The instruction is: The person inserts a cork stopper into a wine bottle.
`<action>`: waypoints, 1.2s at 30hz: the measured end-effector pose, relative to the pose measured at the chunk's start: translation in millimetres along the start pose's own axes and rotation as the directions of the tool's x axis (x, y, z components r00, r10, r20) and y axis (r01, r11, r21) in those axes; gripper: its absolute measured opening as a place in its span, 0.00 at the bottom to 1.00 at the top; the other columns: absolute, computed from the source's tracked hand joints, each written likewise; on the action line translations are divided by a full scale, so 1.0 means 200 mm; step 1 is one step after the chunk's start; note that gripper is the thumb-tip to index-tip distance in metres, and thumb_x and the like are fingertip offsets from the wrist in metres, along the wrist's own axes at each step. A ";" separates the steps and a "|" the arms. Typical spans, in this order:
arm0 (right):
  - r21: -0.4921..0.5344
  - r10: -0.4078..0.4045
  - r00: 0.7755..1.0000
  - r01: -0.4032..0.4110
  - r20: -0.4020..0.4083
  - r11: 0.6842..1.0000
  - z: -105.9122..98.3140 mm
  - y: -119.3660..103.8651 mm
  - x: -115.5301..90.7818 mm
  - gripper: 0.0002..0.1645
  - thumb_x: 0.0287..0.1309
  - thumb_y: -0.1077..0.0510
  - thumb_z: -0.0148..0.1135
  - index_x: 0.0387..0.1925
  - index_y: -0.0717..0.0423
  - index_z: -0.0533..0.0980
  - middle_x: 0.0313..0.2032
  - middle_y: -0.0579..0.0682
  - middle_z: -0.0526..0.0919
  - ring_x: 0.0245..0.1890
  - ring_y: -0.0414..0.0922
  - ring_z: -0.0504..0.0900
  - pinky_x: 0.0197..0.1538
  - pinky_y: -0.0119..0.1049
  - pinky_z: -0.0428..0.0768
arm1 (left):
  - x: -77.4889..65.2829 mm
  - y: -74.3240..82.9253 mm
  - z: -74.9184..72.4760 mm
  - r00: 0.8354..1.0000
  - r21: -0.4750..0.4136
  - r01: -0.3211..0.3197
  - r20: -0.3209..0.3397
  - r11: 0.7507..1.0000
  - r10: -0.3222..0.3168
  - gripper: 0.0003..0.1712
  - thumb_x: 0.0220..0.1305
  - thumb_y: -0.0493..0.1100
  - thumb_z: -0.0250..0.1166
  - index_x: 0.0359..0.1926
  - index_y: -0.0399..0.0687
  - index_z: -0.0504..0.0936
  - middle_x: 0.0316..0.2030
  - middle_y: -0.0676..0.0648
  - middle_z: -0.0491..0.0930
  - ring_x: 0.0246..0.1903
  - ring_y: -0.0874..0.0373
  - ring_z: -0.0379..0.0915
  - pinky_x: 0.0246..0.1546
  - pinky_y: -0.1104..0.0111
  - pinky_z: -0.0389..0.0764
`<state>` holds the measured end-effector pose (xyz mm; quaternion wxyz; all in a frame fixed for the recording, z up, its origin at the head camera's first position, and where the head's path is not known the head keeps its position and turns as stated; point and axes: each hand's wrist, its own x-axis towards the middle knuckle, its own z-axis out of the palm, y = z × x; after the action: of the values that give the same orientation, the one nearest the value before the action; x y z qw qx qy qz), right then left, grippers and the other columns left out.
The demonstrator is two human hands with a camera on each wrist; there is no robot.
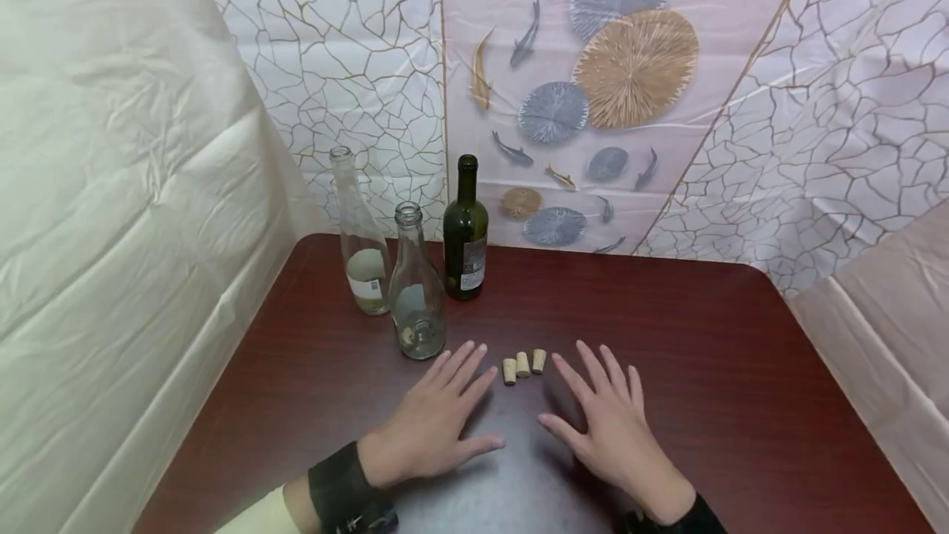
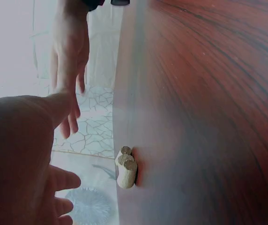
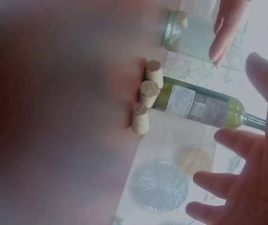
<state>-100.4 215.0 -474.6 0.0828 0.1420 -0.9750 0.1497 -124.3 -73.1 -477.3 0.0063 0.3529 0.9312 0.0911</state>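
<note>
Three small corks point(image 1: 522, 364) stand in a short row on the dark red table, between and just beyond both hands. My left hand point(image 1: 433, 419) hovers palm down with its fingers spread, holding nothing; its fingertips are left of the corks. On the other side, my right hand point(image 1: 611, 427) is likewise spread and bare, its index fingertip near the rightmost cork point(image 1: 539, 361). Close beyond the left fingertips stands a clear glass bottle point(image 1: 418, 303), uncorked. In the right wrist view the corks point(image 3: 148, 93) overlap the dark green bottle point(image 3: 197, 103).
Behind the nearer clear bottle stand a taller clear bottle point(image 1: 363, 262) with a white label and the green wine bottle point(image 1: 465, 237). Patterned cloth point(image 1: 356, 48) hangs along the table's back edge. Pale cloth point(image 1: 148, 229) covers the left side, and more hangs at right.
</note>
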 end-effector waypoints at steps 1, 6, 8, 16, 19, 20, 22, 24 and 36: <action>0.002 -0.007 1.000 0.007 -0.011 1.000 0.00 0.00 0.03 0.51 0.60 0.31 0.70 0.79 0.41 0.63 0.79 0.60 0.61 0.78 0.67 0.59 0.71 0.76 0.61 | 0.01 0.00 0.00 1.000 -0.021 0.002 -0.001 1.000 -0.002 0.54 0.69 0.83 0.40 0.83 0.56 0.54 0.85 0.45 0.40 0.85 0.49 0.35 0.84 0.49 0.50; 0.075 0.005 0.998 0.000 -0.069 0.997 0.00 0.02 0.19 0.49 0.56 0.46 0.79 0.74 0.56 0.69 0.68 0.64 0.74 0.59 0.61 0.83 0.55 0.61 0.84 | 0.05 0.00 0.00 0.999 -0.111 0.022 -0.022 0.994 -0.024 0.51 0.70 0.80 0.48 0.79 0.50 0.65 0.81 0.43 0.59 0.81 0.49 0.56 0.78 0.52 0.65; 0.115 0.033 0.998 -0.027 -0.054 0.993 0.00 0.03 0.25 0.45 0.57 0.50 0.79 0.72 0.57 0.70 0.62 0.63 0.77 0.51 0.56 0.87 0.49 0.56 0.86 | 0.07 0.00 0.01 0.999 -0.146 0.023 -0.041 0.989 -0.029 0.48 0.70 0.77 0.53 0.75 0.49 0.70 0.76 0.45 0.68 0.76 0.50 0.65 0.73 0.53 0.72; 0.141 0.138 0.983 -0.155 0.125 0.978 0.05 0.09 0.46 0.22 0.66 0.51 0.71 0.56 0.58 0.81 0.48 0.57 0.85 0.38 0.47 0.82 0.43 0.48 0.82 | 0.12 0.00 0.00 0.991 -0.286 -0.001 -0.129 0.958 -0.037 0.29 0.69 0.66 0.66 0.58 0.52 0.84 0.54 0.53 0.86 0.57 0.59 0.82 0.59 0.62 0.83; 0.156 0.171 0.970 -0.199 0.175 0.968 0.08 0.09 0.52 0.16 0.66 0.52 0.71 0.50 0.56 0.83 0.44 0.55 0.87 0.41 0.49 0.83 0.45 0.49 0.83 | 0.13 0.00 0.00 0.985 -0.308 -0.013 -0.166 0.951 -0.041 0.26 0.69 0.65 0.67 0.55 0.52 0.86 0.50 0.54 0.87 0.53 0.60 0.83 0.55 0.64 0.84; 0.157 0.177 0.966 -0.207 0.189 0.966 0.08 0.09 0.54 0.15 0.66 0.53 0.71 0.49 0.56 0.83 0.44 0.54 0.87 0.42 0.49 0.84 0.45 0.48 0.83 | 0.14 0.00 0.00 0.983 -0.312 -0.017 -0.178 0.950 -0.040 0.25 0.69 0.64 0.67 0.54 0.52 0.86 0.50 0.54 0.87 0.52 0.61 0.83 0.55 0.64 0.84; 0.163 0.183 0.958 -0.221 0.219 0.962 0.09 0.08 0.55 0.12 0.66 0.54 0.71 0.47 0.55 0.84 0.42 0.53 0.87 0.40 0.49 0.84 0.44 0.47 0.83 | 0.14 0.01 0.00 0.981 -0.322 -0.024 -0.191 0.946 -0.041 0.24 0.69 0.63 0.67 0.54 0.53 0.86 0.49 0.55 0.87 0.52 0.61 0.83 0.55 0.64 0.84; 0.158 0.185 0.953 -0.226 0.239 0.961 0.10 0.07 0.56 0.10 0.65 0.55 0.71 0.45 0.54 0.84 0.40 0.52 0.87 0.38 0.47 0.84 0.42 0.45 0.83 | 0.15 0.01 -0.01 0.979 -0.333 -0.029 -0.200 0.943 -0.040 0.23 0.69 0.63 0.68 0.53 0.53 0.87 0.49 0.55 0.87 0.52 0.61 0.83 0.55 0.64 0.84; 0.134 0.215 0.936 -0.260 0.278 0.956 0.13 0.03 0.58 0.04 0.66 0.57 0.70 0.36 0.53 0.82 0.33 0.49 0.85 0.30 0.43 0.78 0.34 0.36 0.77 | 0.16 0.01 -0.01 0.975 -0.351 -0.022 -0.215 0.936 -0.058 0.21 0.68 0.60 0.70 0.51 0.53 0.87 0.48 0.56 0.87 0.51 0.62 0.84 0.56 0.64 0.84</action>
<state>-216.2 183.9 -476.5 -0.0772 0.0479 -0.9711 0.2206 -147.0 -50.6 -473.7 -0.0340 0.3250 0.8980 0.2947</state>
